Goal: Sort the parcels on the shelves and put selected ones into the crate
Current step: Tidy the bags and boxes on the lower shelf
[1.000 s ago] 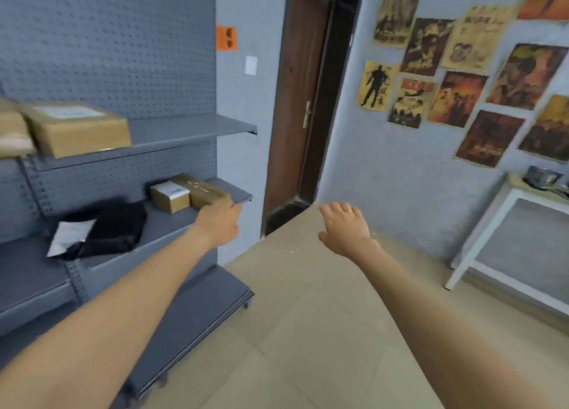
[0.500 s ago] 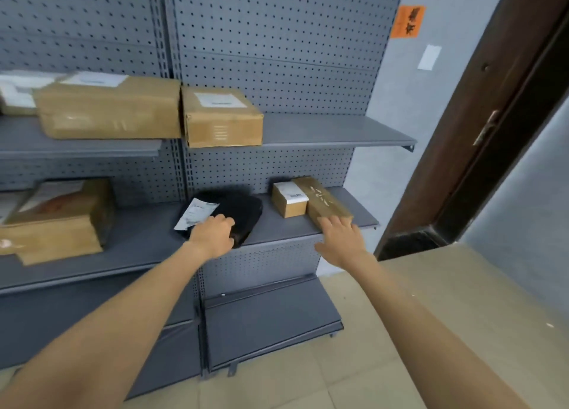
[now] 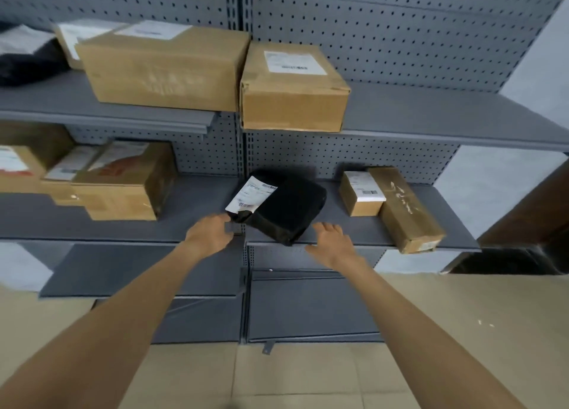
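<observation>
A black plastic parcel (image 3: 289,208) with a white label lies on the middle shelf (image 3: 345,233), one corner over the front edge. My left hand (image 3: 211,233) is at its near-left corner, fingertips touching the bag's edge. My right hand (image 3: 331,239) is open, fingers spread, just right of the bag's front corner and apart from it. On the same shelf to the right sit a small brown box (image 3: 361,197) and a long brown box (image 3: 406,211). No crate is in view.
Two large cardboard boxes (image 3: 166,66) (image 3: 292,91) rest on the upper shelf (image 3: 431,116). More boxes (image 3: 120,180) fill the middle shelf's left side, and a dark bag (image 3: 24,57) lies at the top left. The bottom shelf (image 3: 308,307) meets the beige floor (image 3: 308,378).
The view has swung left to face the shelves squarely. Both hands have moved in on the black parcel, the right hand leaving the long brown box.
</observation>
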A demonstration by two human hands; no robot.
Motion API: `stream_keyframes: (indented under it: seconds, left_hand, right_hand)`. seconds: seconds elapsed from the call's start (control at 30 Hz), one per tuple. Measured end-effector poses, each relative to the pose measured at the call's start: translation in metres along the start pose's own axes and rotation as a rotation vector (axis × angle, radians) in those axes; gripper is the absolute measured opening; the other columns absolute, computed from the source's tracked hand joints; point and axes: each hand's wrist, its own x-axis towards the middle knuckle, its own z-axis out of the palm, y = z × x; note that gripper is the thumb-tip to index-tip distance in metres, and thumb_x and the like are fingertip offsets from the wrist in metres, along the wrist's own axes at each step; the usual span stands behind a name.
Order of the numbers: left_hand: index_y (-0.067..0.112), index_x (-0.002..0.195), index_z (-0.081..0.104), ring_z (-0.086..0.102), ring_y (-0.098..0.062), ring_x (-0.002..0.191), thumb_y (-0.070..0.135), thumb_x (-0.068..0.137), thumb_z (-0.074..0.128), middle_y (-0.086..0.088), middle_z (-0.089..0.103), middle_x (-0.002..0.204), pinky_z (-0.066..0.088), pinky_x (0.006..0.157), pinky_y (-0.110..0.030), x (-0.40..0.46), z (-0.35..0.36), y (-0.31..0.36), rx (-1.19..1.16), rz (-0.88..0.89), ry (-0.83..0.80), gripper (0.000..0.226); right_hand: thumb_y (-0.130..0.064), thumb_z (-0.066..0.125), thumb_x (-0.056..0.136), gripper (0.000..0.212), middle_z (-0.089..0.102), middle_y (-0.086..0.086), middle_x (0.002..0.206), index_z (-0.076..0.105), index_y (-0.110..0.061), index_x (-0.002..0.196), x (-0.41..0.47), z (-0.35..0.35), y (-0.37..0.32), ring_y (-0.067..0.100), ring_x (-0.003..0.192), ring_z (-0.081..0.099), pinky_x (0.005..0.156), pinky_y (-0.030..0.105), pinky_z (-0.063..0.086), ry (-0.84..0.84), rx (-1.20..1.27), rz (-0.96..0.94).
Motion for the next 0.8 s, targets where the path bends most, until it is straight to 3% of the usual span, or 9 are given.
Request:
stream_keyframes:
  seconds: [0.17, 0.27, 0.4, 0.53, 0.6, 0.7, 0.8]
  left_hand:
    - [0.017, 0.139, 0.048, 0.056, -0.028, 0.116, 0.023, 0.096, 0.05, -0.01, 0.058, 0.132, 0.047, 0.088, -0.032, 0.038, 0.001, -0.008, -0.076, -0.043, -0.023, 0.044]
    - [0.017, 0.135, 0.051, 0.057, -0.028, 0.11, 0.024, 0.094, 0.051, -0.01, 0.059, 0.129, 0.048, 0.086, -0.033, 0.068, 0.004, -0.005, -0.127, 0.009, -0.024, 0.042]
    - [0.013, 0.13, 0.054, 0.053, -0.027, 0.116, 0.024, 0.093, 0.052, -0.01, 0.054, 0.132, 0.043, 0.089, -0.03, 0.103, 0.015, 0.006, -0.185, 0.092, -0.055, 0.038]
    - [0.011, 0.124, 0.055, 0.052, -0.027, 0.115, 0.033, 0.092, 0.055, -0.008, 0.058, 0.122, 0.045, 0.09, -0.035, 0.124, 0.035, 0.02, -0.219, 0.143, -0.131, 0.039]
    - [0.013, 0.131, 0.053, 0.05, -0.028, 0.118, 0.037, 0.09, 0.057, -0.009, 0.055, 0.126, 0.044, 0.095, -0.037, 0.128, 0.042, 0.025, -0.207, 0.138, -0.141, 0.047]
    - [0.015, 0.14, 0.046, 0.042, -0.028, 0.127, 0.04, 0.089, 0.059, -0.008, 0.047, 0.135, 0.04, 0.104, -0.041, 0.133, 0.048, 0.028, -0.192, 0.12, -0.144, 0.058]
    - [0.016, 0.14, 0.045, 0.042, -0.027, 0.127, 0.041, 0.088, 0.06, -0.008, 0.047, 0.135, 0.04, 0.103, -0.042, 0.135, 0.05, 0.027, -0.183, 0.124, -0.141, 0.06]
  right_hand:
    - [-0.033, 0.055, 0.094, 0.062, 0.037, 0.011, 0.149, 0.031, -0.013, 0.148, 0.046, 0.016, -0.027, 0.033, 0.136, 0.032, 0.108, 0.045, 0.037, 0.003, 0.312, 0.123]
    - [-0.033, 0.057, 0.093, 0.064, 0.039, 0.015, 0.146, 0.031, -0.009, 0.147, 0.073, 0.025, -0.034, 0.034, 0.134, 0.037, 0.108, 0.044, 0.038, 0.026, 0.484, 0.256]
    - [-0.034, 0.059, 0.093, 0.064, 0.04, 0.017, 0.143, 0.033, -0.003, 0.142, 0.101, 0.033, -0.038, 0.035, 0.13, 0.044, 0.107, 0.041, 0.038, 0.116, 0.714, 0.43]
    - [-0.036, 0.063, 0.09, 0.064, 0.047, 0.015, 0.134, 0.034, -0.002, 0.136, 0.114, 0.043, -0.043, 0.036, 0.12, 0.052, 0.097, 0.045, 0.048, 0.071, 0.99, 0.658]
    - [-0.037, 0.068, 0.087, 0.061, 0.056, 0.014, 0.127, 0.042, -0.004, 0.131, 0.12, 0.049, -0.044, 0.034, 0.111, 0.059, 0.085, 0.045, 0.054, 0.037, 1.153, 0.733]
    - [-0.034, 0.071, 0.084, 0.048, 0.064, 0.012, 0.113, 0.052, -0.005, 0.117, 0.128, 0.052, -0.045, 0.03, 0.097, 0.064, 0.077, 0.039, 0.057, 0.036, 1.269, 0.762]
    - [-0.029, 0.074, 0.082, 0.04, 0.065, 0.011, 0.108, 0.056, -0.008, 0.112, 0.132, 0.054, -0.043, 0.027, 0.093, 0.064, 0.072, 0.034, 0.052, 0.026, 1.291, 0.755]
